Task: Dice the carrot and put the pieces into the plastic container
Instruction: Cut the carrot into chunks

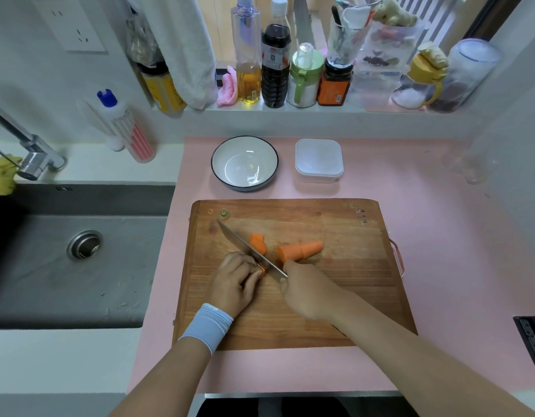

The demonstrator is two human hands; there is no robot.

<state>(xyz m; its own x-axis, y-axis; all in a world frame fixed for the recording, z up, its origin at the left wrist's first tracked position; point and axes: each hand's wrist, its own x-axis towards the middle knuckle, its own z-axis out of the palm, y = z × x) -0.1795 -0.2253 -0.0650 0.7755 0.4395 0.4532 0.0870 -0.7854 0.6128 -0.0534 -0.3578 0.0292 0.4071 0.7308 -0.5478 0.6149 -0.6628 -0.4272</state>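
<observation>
- The board (320,299) lay on the pink mat (440,224). All the carrot was on it and none showed in the container, so I judged the dicing barely begun.
- The container (319,176) stood behind the board, right of the bowl (273,152) and well apart from the cutting. I could not tell whether a lid was on it.
- The right hand (305,293) was closed round the knife handle, fingers clamped on it; the handle itself was hidden in the fist.
- The left hand (236,281) had its fingers curled down onto a small bit of carrot, pinning it to the board just left of the blade.
- The knife (245,246) ran slantwise, tip away to the left, edge down at that bit.
- The stub (299,251) — the largest piece — lay just right of the blade, and a slice (258,243) lay right beside the blade, nearer the tip.
- The bit (262,269) was mostly covered by fingers. To cut it well, I judged, the fingertips should stay tucked behind the knuckles and the blade come straight down. So small a piece might slip — and draw the fingers toward the edge.
</observation>
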